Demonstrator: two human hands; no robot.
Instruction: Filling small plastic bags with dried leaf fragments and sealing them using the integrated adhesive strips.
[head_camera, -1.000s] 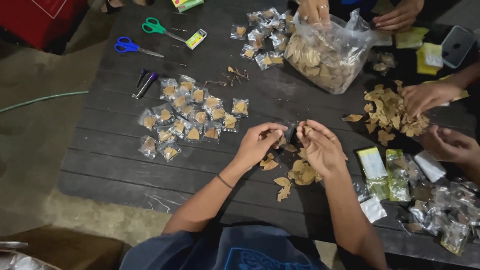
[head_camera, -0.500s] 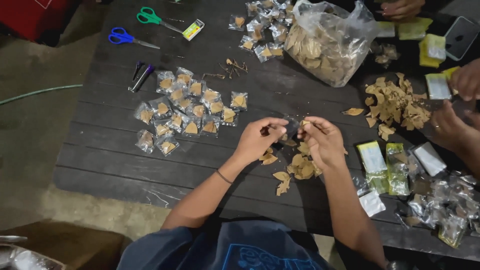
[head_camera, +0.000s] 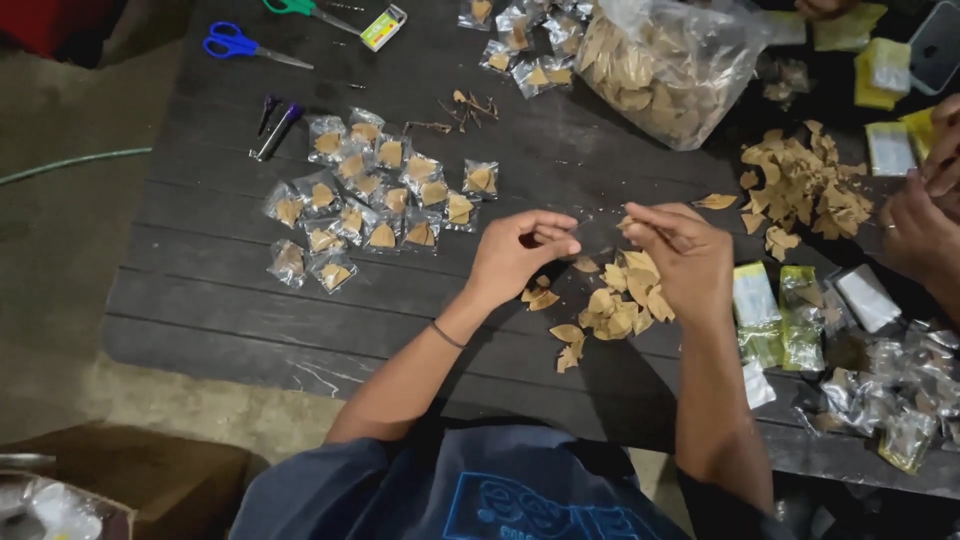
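Observation:
My left hand (head_camera: 522, 252) and my right hand (head_camera: 683, 250) are raised just above a dark slatted table (head_camera: 230, 320), fingertips pinched toward each other. Between them they hold a small clear plastic packet (head_camera: 598, 228), hard to make out, with a bit of dried leaf at the right fingertips. Under my hands lies a loose pile of tan dried leaf pieces (head_camera: 615, 305). To the left of my left hand, several small clear packets with a leaf piece inside (head_camera: 370, 195) lie spread on the table.
A big clear bag of dried leaves (head_camera: 665, 65) stands at the back. Blue scissors (head_camera: 240, 45), green scissors (head_camera: 300, 8) and a small yellow box (head_camera: 383, 27) lie far left. Another person's hands (head_camera: 925, 225) work at right by a second leaf pile (head_camera: 800, 185); foil packets (head_camera: 890, 385) lie nearby.
My hands have drawn slightly apart, stretching the small packet between them. The view has shifted a little, so the table's far end sits higher in frame.

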